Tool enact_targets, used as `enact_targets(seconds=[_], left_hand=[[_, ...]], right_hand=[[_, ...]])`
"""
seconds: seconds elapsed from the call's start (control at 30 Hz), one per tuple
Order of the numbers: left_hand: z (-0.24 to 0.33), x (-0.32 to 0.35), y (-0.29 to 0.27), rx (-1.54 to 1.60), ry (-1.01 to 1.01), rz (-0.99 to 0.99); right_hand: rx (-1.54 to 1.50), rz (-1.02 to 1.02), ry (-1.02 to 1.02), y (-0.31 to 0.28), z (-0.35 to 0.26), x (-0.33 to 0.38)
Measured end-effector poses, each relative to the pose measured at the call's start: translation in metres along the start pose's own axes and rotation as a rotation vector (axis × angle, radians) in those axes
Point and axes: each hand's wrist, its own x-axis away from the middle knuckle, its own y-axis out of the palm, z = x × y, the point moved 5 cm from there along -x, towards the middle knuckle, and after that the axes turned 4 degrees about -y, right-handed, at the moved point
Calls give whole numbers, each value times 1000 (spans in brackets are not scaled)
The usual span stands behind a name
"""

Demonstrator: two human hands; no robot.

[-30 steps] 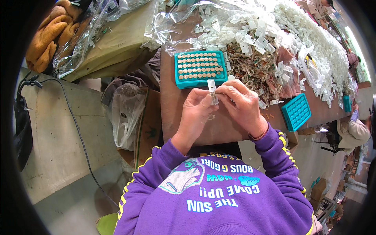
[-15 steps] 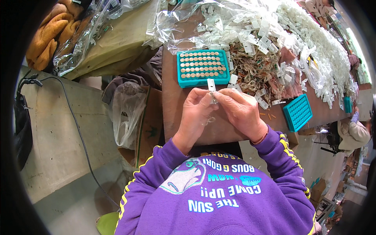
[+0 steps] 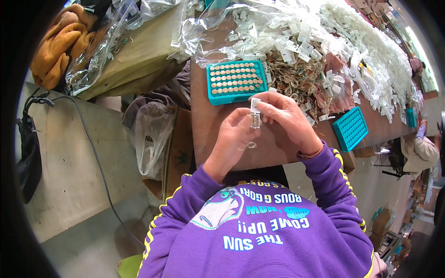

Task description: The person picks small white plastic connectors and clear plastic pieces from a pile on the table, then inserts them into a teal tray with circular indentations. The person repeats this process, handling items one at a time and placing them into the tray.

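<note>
My left hand [image 3: 232, 141] pinches a small case with a white part [image 3: 256, 104] and a clear lower part holding tiny metallic pieces [image 3: 255, 121]. A pale loop of string [image 3: 250, 145] hangs below it by my left palm. My right hand [image 3: 289, 120] has its thumb and forefinger closed on the white upper part of the same case. Just beyond my hands lies a teal tray [image 3: 236, 98] with rows of round, coin-like metal discs [image 3: 234, 78]. One corner of its grid shows no discs.
A tangle of brown strings [image 3: 292, 76] and a large heap of white plastic pieces [image 3: 343, 46] cover the table's far right. Another teal tray [image 3: 351, 129] lies at the right edge. Left of the table, a plastic bag [image 3: 153, 134] hangs by a cardboard box [image 3: 178, 153].
My right hand has shifted up and its fingers now curl over the white part. The case shows more plainly, its metallic pieces in view. The whole view has moved slightly.
</note>
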Motion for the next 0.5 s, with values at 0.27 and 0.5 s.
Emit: enact_targets(seconds=[0.27, 0.5], left_hand=[[-2, 10, 12, 124, -91, 58], [-1, 13, 14, 219, -187, -63]], right_hand=[[603, 326, -791, 25, -28, 25], [867, 106, -1008, 26, -35, 34]])
